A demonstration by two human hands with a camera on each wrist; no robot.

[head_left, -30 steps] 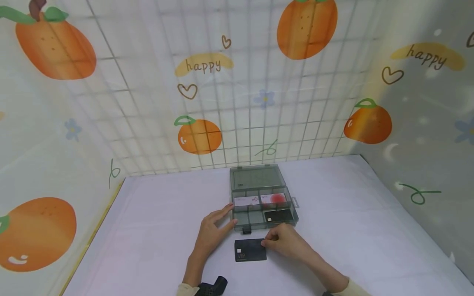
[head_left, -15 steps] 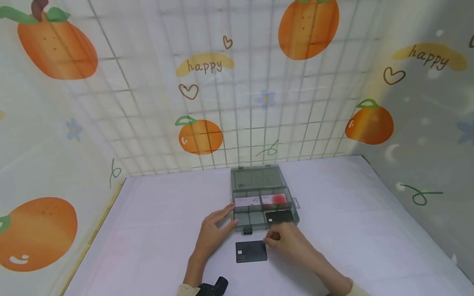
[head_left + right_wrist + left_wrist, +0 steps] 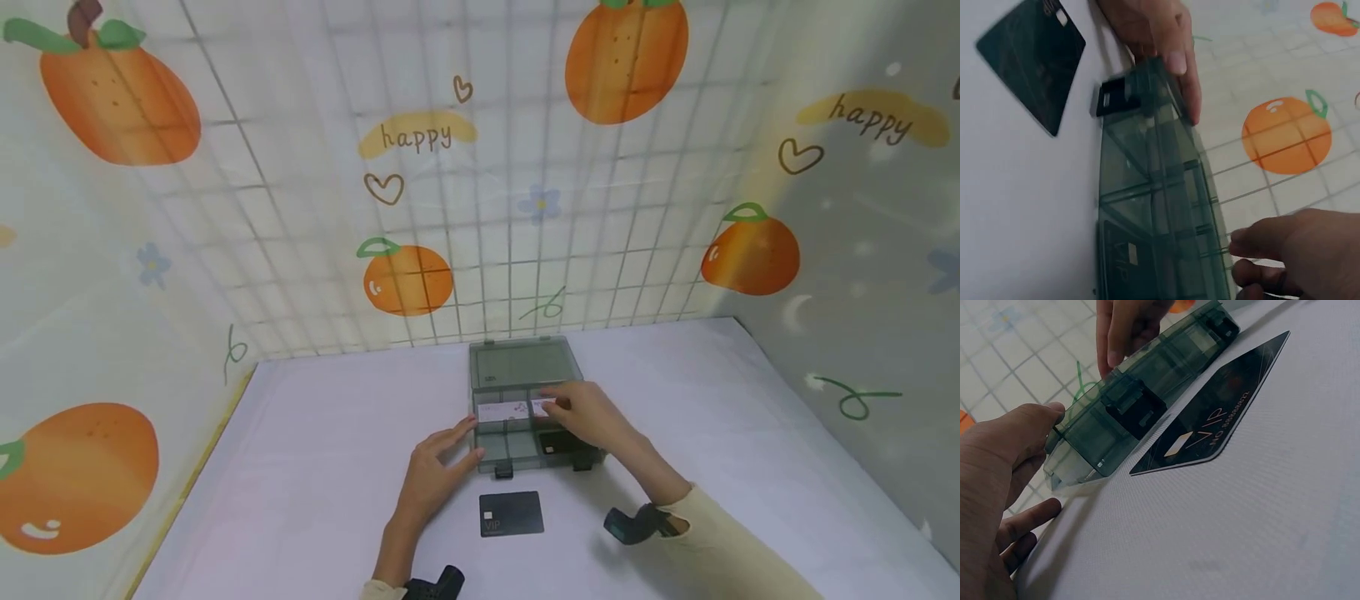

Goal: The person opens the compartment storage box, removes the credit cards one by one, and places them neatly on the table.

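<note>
A translucent green divided plastic box (image 3: 491,448) stands with its lid (image 3: 525,365) folded back. My left hand (image 3: 433,471) touches the box's left side with thumb and fingers spread. Over the back right compartment hovers my right hand (image 3: 594,414), thumb and fingertips slightly apart beside a white card (image 3: 541,407), which the hand partly covers. In the right wrist view nothing shows between those fingertips. Another white card with a pinkish print (image 3: 501,412) lies at back left. A black card (image 3: 557,443) sits in the front right compartment.
A black VIP card (image 3: 512,513) lies on the white tabletop in front of the box. Black cameras are strapped to both wrists. A printed curtain (image 3: 315,225) with oranges hangs behind the table, over a wire grid.
My right hand has left the VIP card on the table and moved forward over the back of the box. The left hand stays at the box's side.
</note>
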